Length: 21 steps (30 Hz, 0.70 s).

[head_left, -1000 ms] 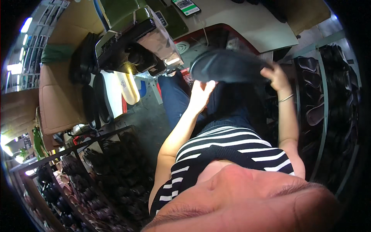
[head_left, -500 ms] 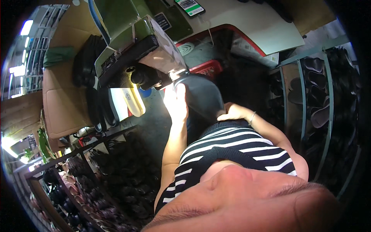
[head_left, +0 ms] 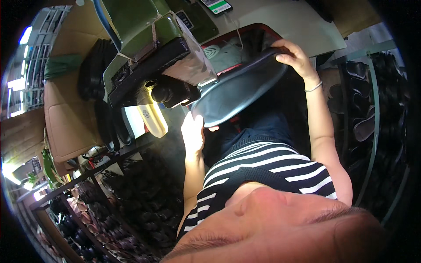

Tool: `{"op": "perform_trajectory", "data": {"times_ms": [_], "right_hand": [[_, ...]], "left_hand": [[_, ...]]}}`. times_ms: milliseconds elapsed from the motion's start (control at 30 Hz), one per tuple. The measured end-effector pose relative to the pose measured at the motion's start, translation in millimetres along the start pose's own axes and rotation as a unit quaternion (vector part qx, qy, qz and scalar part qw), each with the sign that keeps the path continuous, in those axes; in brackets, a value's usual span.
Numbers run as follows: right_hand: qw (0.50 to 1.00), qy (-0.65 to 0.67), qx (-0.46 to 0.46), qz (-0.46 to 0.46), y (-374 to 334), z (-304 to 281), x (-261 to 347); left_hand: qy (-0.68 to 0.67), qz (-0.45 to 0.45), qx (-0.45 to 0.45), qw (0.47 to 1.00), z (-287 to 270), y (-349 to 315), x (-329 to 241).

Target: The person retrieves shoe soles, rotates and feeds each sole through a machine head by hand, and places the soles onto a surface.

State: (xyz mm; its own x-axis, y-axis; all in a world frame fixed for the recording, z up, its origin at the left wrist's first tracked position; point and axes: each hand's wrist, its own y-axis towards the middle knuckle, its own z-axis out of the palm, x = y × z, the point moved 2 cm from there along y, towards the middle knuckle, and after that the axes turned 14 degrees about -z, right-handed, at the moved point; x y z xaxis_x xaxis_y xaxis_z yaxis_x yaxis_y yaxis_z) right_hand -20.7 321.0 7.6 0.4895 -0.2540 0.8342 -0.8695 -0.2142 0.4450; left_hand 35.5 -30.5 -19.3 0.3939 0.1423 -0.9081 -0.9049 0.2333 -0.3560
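A long, black, sole-shaped piece is held between my two hands, slanting up to the right. Its near left end is gripped by my left hand, thumb on top, in bright lamp light. My right hand, with a bracelet at the wrist, is closed on the far right end. The green machine stands just left of the piece, and its dark lower head is close to the piece's left edge; whether they touch I cannot tell.
A pale yellow sole and black soles hang beneath the machine's left side. A phone lies on the white tabletop, near a red-rimmed tray. Racks of dark shoe parts stand right and lower left.
My right hand has moved from near my waist up and to the right. The black piece has swung with it, from slanting down right to slanting up right. My left hand has lowered slightly.
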Motion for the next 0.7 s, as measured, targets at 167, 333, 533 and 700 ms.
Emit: {"op": "perform_trajectory", "data": {"times_ms": [167,333,533,700], "right_hand": [[0.994,0.100,0.043,0.002,34,30,40],[0.995,0.012,0.094,-0.014,42,71,75],[0.982,-0.045,0.170,-0.070,52,117,86],[0.965,-0.139,0.161,-0.155,58,137,69]], "left_hand": [[-0.120,-0.036,0.024,0.992,-26,-13,21],[-0.152,-0.010,-0.009,0.988,-79,-16,40],[-0.049,-0.146,0.069,0.986,-134,-25,79],[0.285,-0.189,0.131,0.931,-83,-4,64]]}}
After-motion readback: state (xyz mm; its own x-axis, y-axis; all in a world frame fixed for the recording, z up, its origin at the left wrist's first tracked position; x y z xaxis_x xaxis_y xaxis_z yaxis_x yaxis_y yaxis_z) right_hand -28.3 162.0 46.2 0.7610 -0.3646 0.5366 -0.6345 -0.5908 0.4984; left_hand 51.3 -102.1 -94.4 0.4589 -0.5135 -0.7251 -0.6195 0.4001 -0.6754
